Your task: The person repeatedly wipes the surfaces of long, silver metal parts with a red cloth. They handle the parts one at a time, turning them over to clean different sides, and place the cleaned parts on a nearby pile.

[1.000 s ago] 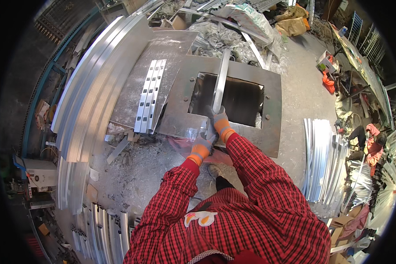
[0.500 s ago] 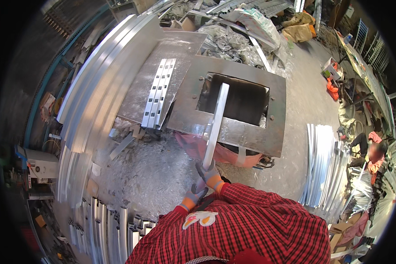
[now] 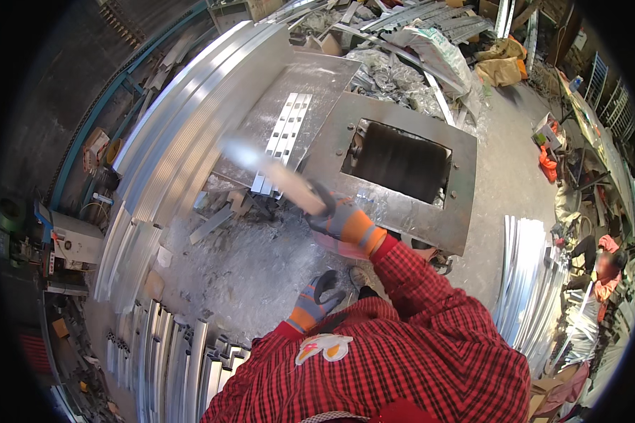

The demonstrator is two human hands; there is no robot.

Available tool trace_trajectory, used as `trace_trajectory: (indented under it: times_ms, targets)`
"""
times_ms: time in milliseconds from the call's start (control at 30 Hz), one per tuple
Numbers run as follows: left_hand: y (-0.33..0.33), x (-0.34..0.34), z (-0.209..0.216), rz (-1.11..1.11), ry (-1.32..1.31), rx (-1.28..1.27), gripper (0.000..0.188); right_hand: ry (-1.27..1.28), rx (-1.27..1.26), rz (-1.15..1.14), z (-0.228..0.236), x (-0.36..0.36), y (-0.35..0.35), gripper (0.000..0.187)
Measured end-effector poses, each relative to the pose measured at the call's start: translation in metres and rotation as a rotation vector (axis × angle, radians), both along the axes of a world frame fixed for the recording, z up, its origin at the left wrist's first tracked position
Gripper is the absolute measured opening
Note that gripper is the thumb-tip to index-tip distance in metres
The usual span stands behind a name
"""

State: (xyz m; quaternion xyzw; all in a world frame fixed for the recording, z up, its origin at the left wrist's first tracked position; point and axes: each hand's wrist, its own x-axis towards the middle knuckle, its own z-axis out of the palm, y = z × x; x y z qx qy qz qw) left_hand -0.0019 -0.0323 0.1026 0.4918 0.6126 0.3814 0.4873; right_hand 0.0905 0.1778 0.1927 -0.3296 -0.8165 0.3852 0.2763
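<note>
My right hand (image 3: 344, 224), in a grey and orange glove, grips the near end of a silvery metal bar (image 3: 289, 185). The bar points up and left, its far end smeared by motion in front of the punched metal strips (image 3: 287, 134). Those strips, with square holes along them, lie side by side on a dusty board (image 3: 326, 69). My left hand (image 3: 315, 304), gloved alike, hangs near my body with thumb and fingers apart, holding nothing. Right of the bar is a steel plate (image 3: 434, 227) with a rectangular opening and a dark surface inside.
Long aluminium profiles (image 3: 190, 106) stand left of the board. More profiles (image 3: 173, 352) rise at the lower left, and a bundle of strips (image 3: 533, 275) lies at the right. Crumpled plastic (image 3: 381, 67) is heaped behind the plate. A person (image 3: 605, 264) sits at far right.
My right hand has swung the bar off the plate, up and to the left. My left hand has come off the bar and opened. The view has shifted slightly.
</note>
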Motion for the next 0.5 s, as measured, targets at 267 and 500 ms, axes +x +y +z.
trace_trajectory:
  times_ms: [267, 500]
  targets:
    - [0.036, -0.078, 0.043, -0.106, 0.953, 0.152, 0.095, -0.616, 0.458, 0.596, -0.035, 0.032, 0.022, 0.047]
    - [0.062, -0.037, -0.027, -0.198, 0.53, -0.282, 0.091, -0.585, 0.803, 0.552, -0.084, 0.062, 0.058, 0.035]
